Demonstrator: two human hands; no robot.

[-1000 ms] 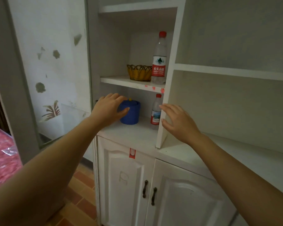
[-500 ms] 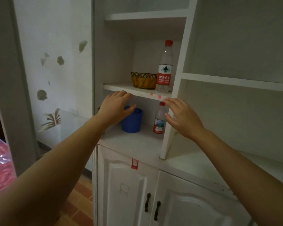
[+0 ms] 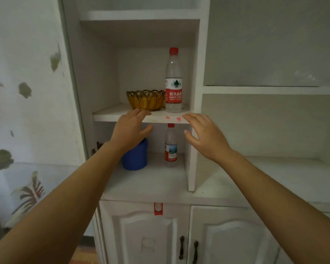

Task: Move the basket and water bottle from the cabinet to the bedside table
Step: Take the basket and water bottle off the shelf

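A small yellow woven basket (image 3: 145, 100) sits on the middle shelf (image 3: 111, 115) of the white cabinet. Right beside it stands a tall clear water bottle (image 3: 173, 80) with a red cap and red label. My left hand (image 3: 131, 128) hovers just below and in front of the basket, fingers spread at the shelf's front edge, holding nothing. Below the tall bottle, my right hand (image 3: 206, 136) is raised with relaxed spread fingers, empty as well.
On the lower ledge stand a blue lidded container (image 3: 135, 159), partly behind my left wrist, and a smaller water bottle (image 3: 171, 147). Closed cabinet doors (image 3: 147, 235) with dark handles lie below. A papered wall (image 3: 27, 92) is to the left.
Both hands have risen from the lower ledge to the middle shelf's front edge. The view has moved closer to the cabinet.
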